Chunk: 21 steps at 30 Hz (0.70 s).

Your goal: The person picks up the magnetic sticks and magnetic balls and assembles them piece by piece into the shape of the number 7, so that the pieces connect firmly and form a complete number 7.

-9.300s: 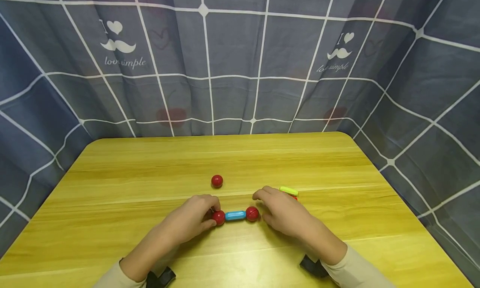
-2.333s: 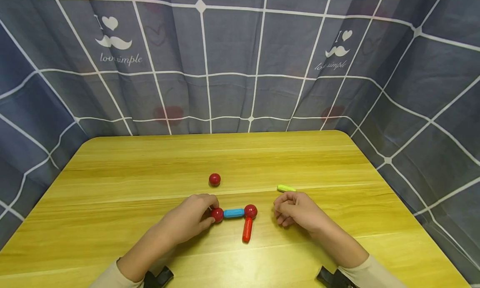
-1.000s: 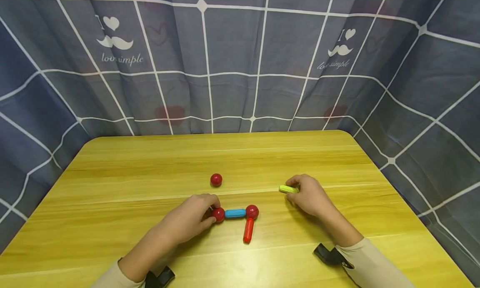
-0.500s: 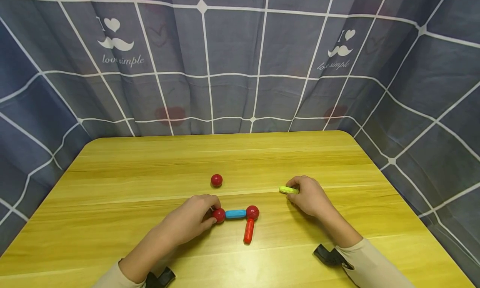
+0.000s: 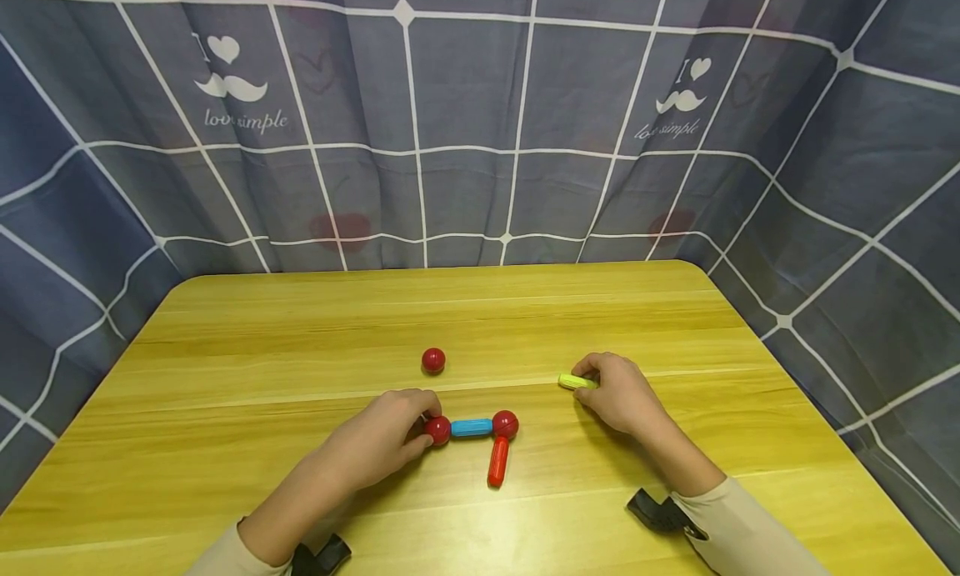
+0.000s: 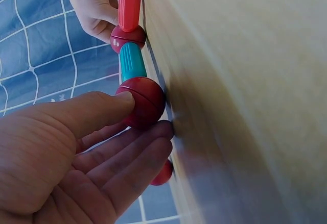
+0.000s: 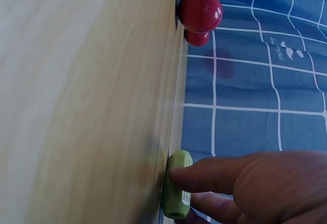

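The left hand [image 5: 382,443] pinches the left red ball [image 5: 437,430] of the ball-and-rod chain near the bench's [image 5: 225,376] front edge, while the right hand [image 5: 618,393] pinches the green rod [image 5: 572,381].

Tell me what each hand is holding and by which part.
The left hand pinches the left-end red ball of the ball-and-rod chain. The right hand grips the green rod at its right end, on the table.

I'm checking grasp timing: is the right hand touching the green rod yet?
Touching. The right wrist view shows a fingertip of the right hand pressed on the green rod, which lies on the table.
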Tool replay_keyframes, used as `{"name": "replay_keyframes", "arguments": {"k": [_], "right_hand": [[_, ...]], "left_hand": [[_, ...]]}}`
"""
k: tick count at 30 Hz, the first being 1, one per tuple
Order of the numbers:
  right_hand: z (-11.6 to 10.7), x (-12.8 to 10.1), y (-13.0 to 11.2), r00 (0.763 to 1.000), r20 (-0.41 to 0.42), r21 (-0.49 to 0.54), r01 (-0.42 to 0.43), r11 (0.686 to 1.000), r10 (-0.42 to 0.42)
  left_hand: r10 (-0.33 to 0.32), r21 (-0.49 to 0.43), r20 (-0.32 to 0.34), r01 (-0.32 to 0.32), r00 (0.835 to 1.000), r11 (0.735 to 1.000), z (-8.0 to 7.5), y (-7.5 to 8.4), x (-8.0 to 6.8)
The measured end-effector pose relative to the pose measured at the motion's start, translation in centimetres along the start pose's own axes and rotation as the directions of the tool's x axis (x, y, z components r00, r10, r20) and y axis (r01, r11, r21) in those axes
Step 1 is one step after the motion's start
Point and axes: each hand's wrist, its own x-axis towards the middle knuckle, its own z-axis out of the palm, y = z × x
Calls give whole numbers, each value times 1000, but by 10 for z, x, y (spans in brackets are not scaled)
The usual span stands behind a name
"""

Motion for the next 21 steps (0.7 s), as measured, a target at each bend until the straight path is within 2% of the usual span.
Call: {"name": "replay_keyframes", "arguments": {"k": [12, 21], "right_hand": [[1, -5, -6, 1000, 13, -2, -2, 1000, 2], [1, -11, -11, 1000, 16, -1, -3, 1000, 3]], "left_hand": [[-7, -34, 18, 8, 1000, 999, -1, 2, 0], [-4, -7, 7, 4, 1000, 1000, 0, 1, 0]]}}
